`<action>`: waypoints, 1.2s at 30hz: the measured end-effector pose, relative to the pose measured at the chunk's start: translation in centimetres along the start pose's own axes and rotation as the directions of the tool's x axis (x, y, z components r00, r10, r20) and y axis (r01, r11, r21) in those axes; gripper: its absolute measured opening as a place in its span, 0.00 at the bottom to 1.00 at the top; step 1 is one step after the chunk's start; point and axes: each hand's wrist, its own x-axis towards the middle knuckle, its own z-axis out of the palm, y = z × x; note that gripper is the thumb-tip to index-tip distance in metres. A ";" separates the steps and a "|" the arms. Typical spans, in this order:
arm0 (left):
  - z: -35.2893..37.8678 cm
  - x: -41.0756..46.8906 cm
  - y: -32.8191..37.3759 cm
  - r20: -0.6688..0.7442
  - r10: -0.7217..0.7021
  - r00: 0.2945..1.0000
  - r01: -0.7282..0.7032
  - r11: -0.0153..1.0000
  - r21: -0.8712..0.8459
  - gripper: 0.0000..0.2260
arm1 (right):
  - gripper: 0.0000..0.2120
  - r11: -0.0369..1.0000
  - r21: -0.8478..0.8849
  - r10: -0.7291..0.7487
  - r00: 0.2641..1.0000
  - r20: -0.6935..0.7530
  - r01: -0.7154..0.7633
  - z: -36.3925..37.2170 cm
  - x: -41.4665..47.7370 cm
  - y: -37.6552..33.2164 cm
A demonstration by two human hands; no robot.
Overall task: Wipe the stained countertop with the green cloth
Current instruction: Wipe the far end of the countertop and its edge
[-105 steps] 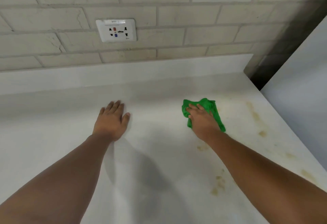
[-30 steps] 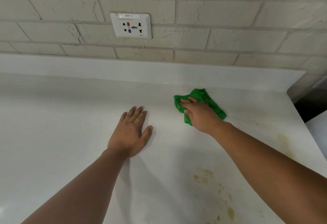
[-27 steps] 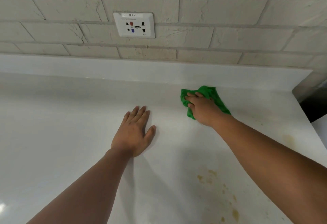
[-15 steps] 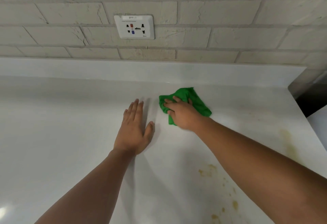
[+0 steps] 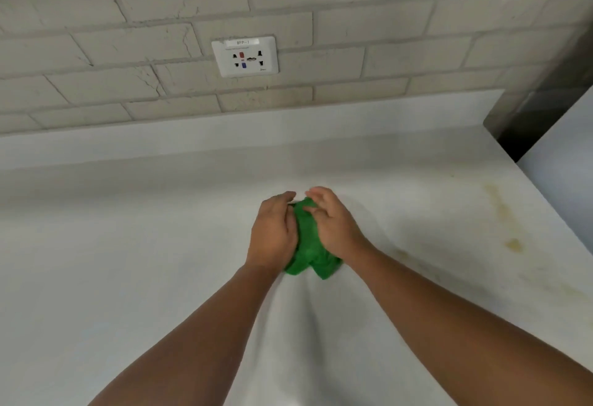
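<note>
The green cloth (image 5: pixel 308 251) is bunched up between both hands over the middle of the white countertop (image 5: pixel 128 261). My left hand (image 5: pixel 273 233) grips its left side and my right hand (image 5: pixel 330 224) grips its right side, fingers curled into the fabric. The cloth's lower corners hang out below my palms. Yellow-brown stains (image 5: pixel 500 206) run along the right part of the countertop, with a blot (image 5: pixel 514 244) near the right edge. Whether the cloth touches the surface is unclear.
A brick wall with a white socket plate (image 5: pixel 245 56) rises behind a low white backsplash (image 5: pixel 224 136). The countertop ends at the right against a pale panel (image 5: pixel 564 161) and a dark gap (image 5: pixel 526 129).
My left hand has lifted off the countertop and joined the right on the cloth. The cloth went from being pressed flat under my right hand to bunched between both hands, nearer to me.
</note>
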 end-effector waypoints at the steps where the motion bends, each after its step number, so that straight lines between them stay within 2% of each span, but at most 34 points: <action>1: 0.9 -0.3 0.6 0.107 0.011 0.994 -0.010 1.000 -0.006 0.17 | 0.18 1.000 -0.008 -0.019 0.996 -0.089 0.018 -1.0 -0.2 0.0; 3: 2.4 -1.8 0.7 0.259 0.082 0.962 -0.117 0.986 0.123 0.19 | 0.20 0.994 -0.088 -0.084 0.969 -0.233 0.065 -2.0 -1.6 0.3; 5: 2.8 -2.5 0.1 0.343 0.119 0.932 -0.224 0.932 0.286 0.23 | 0.20 0.966 -0.243 -0.162 0.944 -0.287 0.092 -2.6 -3.3 0.5; 8: 1.6 -1.5 -1.2 0.489 0.127 0.863 -0.345 0.856 0.385 0.27 | 0.18 0.864 -0.487 -0.255 0.944 -0.210 0.125 -2.9 -5.4 0.8; 11: -1.1 -1.1 -3.4 0.610 0.007 0.792 -0.407 0.751 0.520 0.30 | 0.19 0.775 -0.628 -0.261 0.941 -0.217 0.070 -2.4 -7.9 1.3; 14: -4.9 0.0 -6.1 0.547 -0.181 0.817 -0.282 0.702 0.654 0.28 | 0.18 0.728 -0.678 -0.312 0.930 -0.194 0.103 -1.5 -10.2 1.5; 17: -5.1 2.6 -6.1 0.391 -0.327 0.860 0.003 0.771 0.637 0.23 | 0.16 0.631 -0.759 -0.294 0.955 -0.045 0.159 -0.8 -11.6 1.8; 19: -3.5 3.2 -4.6 0.309 -0.431 0.848 0.176 0.778 0.603 0.29 | 0.15 0.556 -0.817 -0.214 0.976 0.039 0.155 -0.3 -12.4 2.1; 20: -2.6 2.7 -3.8 0.291 -0.441 0.849 0.186 0.765 0.617 0.34 | 0.16 0.528 -0.836 -0.168 0.983 0.069 0.148 -0.2 -12.9 2.2; 21: -1.9 1.9 -3.3 0.290 -0.402 0.868 0.135 0.755 0.642 0.37 | 0.17 0.504 -0.852 -0.128 0.988 0.089 0.143 -0.1 -13.3 2.4; 24: -1.6 -1.9 -3.6 0.376 -0.138 0.916 -0.125 0.793 0.596 0.32 | 0.22 0.428 -0.893 -0.067 0.991 0.119 0.136 -0.2 -14.4 2.9; 26: -2.8 -4.9 -4.3 0.453 -0.012 0.891 -0.252 0.817 0.518 0.29 | 0.25 0.403 -0.904 -0.068 0.989 0.130 0.146 0.0 -15.0 2.8; 29: -5.4 -9.5 -5.8 0.511 0.101 0.853 -0.359 0.825 0.436 0.27 | 0.28 0.392 -0.904 -0.050 0.985 0.167 0.173 1.0 -15.8 2.9; 32: -7.6 -10.1 -7.8 0.509 0.103 0.854 -0.354 0.832 0.426 0.26 | 0.29 0.397 -0.901 -0.030 0.983 0.180 0.177 2.1 -16.3 3.2; 36: -7.1 -6.4 -8.3 0.311 -0.100 0.945 -0.090 0.836 0.542 0.25 | 0.29 0.404 -0.900 -0.024 0.986 0.167 0.163 2.4 -16.3 3.4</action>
